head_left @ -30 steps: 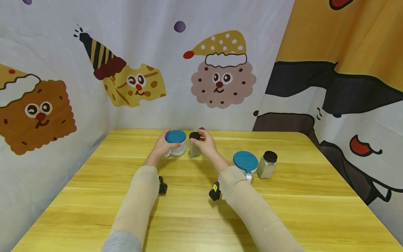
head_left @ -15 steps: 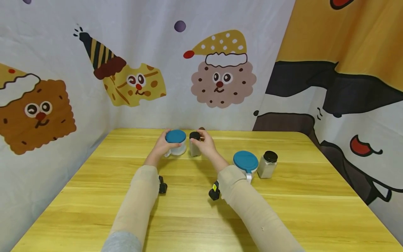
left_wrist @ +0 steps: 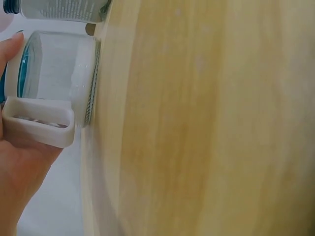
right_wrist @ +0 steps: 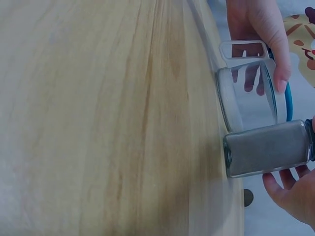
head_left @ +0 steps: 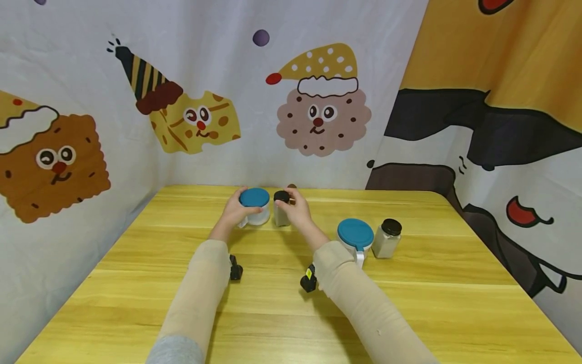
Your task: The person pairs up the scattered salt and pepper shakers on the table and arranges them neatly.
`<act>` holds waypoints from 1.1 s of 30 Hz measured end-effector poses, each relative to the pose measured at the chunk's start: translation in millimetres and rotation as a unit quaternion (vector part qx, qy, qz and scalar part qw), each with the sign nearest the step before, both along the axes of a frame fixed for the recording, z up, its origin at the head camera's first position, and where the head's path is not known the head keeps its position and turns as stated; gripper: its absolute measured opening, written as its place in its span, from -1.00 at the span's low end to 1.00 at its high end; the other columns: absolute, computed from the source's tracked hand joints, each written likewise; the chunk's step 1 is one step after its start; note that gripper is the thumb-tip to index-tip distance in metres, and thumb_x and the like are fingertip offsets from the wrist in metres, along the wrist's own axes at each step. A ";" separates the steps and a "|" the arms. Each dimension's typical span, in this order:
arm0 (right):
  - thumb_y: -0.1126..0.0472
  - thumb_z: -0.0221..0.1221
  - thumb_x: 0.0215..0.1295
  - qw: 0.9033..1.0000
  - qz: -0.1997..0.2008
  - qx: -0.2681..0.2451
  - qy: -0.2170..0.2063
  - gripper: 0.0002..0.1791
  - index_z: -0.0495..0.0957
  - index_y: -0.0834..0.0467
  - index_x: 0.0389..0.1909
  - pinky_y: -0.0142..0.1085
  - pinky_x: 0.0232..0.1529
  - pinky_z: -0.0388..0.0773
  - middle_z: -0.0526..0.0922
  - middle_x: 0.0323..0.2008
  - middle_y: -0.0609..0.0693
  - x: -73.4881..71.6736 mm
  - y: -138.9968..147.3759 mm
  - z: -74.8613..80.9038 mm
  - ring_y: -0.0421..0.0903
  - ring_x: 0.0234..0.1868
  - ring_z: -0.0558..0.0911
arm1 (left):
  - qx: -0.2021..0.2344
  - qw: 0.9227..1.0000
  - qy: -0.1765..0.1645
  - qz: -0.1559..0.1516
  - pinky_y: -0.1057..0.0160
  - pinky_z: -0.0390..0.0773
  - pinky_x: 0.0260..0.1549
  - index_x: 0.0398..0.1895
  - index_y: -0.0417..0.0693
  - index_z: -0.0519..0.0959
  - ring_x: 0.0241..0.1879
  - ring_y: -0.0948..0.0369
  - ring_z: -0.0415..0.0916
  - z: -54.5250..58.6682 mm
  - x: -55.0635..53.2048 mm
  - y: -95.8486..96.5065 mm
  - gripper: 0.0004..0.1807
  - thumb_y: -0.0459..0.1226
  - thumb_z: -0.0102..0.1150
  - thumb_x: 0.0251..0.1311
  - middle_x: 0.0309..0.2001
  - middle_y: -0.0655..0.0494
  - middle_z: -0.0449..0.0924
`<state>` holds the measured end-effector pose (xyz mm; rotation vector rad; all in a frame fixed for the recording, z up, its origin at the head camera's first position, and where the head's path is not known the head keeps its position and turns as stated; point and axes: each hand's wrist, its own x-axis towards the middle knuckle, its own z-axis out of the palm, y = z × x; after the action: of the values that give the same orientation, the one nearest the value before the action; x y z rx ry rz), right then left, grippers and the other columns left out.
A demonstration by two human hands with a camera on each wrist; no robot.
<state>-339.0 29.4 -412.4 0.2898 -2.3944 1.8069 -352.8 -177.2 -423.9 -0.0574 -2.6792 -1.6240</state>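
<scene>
My left hand (head_left: 232, 211) grips a clear seasoning jar (head_left: 260, 217) with a blue lid by its lid edge, thumb in front and fingers round the far side. In the left wrist view the jar (left_wrist: 56, 69) has a white side handle beside the palm and a white layer at its bottom. Right beside it stands a square glass spice bottle (head_left: 281, 217) with a black cap. Thumb and fingers of my right hand (head_left: 297, 208) hold this bottle near the cap. Grey contents fill the bottle (right_wrist: 268, 150) in the right wrist view. Both containers are upright at the table's back.
Another blue-lidded jar (head_left: 355, 232) with a white handle stands to the right, partly behind the right sleeve. Next to it is a second black-capped bottle (head_left: 386, 243) with pale contents. A cartoon-printed curtain (head_left: 254, 126) hangs behind the wooden table (head_left: 273, 323).
</scene>
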 end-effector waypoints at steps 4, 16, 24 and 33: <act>0.21 0.23 0.30 1.000 -0.001 -0.003 0.002 -0.48 0.40 0.18 0.26 -0.09 0.09 0.43 0.43 0.19 0.18 0.6 -0.5 -0.3 0.17 0.11 0.44 | -0.002 1.000 0.005 -0.001 -0.18 0.20 0.20 0.50 -0.02 0.02 0.32 -0.19 0.11 -0.2 0.2 0.4 0.06 -0.09 0.45 -0.02 0.42 -0.21 0.04; 0.21 0.25 0.28 1.000 -0.001 -0.009 0.013 -0.48 0.42 0.20 0.25 -0.10 0.10 0.42 0.46 0.17 0.17 1.5 2.0 -1.3 0.15 0.11 0.45 | -0.006 1.000 0.019 0.015 -0.17 0.23 0.18 0.48 -0.06 0.07 0.30 -0.18 0.15 0.0 1.2 0.3 0.05 -0.09 0.46 -0.05 0.40 -0.20 0.09; 0.23 0.25 0.27 1.000 0.002 -0.009 0.010 -0.48 0.41 0.23 0.24 -0.10 0.03 0.48 0.46 0.14 0.19 3.0 4.6 -1.5 0.16 0.09 0.46 | 0.010 0.999 0.033 0.024 -0.17 0.21 0.20 0.48 -0.07 0.07 0.31 -0.17 0.13 5.9 8.2 1.2 0.04 -0.12 0.46 -0.04 0.39 -0.21 0.10; 0.22 0.26 0.26 1.000 0.006 -0.002 0.014 -0.50 0.44 0.18 0.22 -0.10 0.00 0.50 0.47 0.14 0.18 4.3 6.2 -0.6 0.16 0.10 0.47 | 0.024 0.998 0.049 0.041 -0.18 0.22 0.19 0.46 -0.05 0.12 0.31 -0.17 0.14 7.7 8.4 2.3 0.02 -0.12 0.48 -0.07 0.38 -0.19 0.14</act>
<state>-334.7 35.6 -413.0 0.3275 -2.3752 1.7995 -344.4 -174.8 -416.3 -0.0254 -2.5342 -1.6174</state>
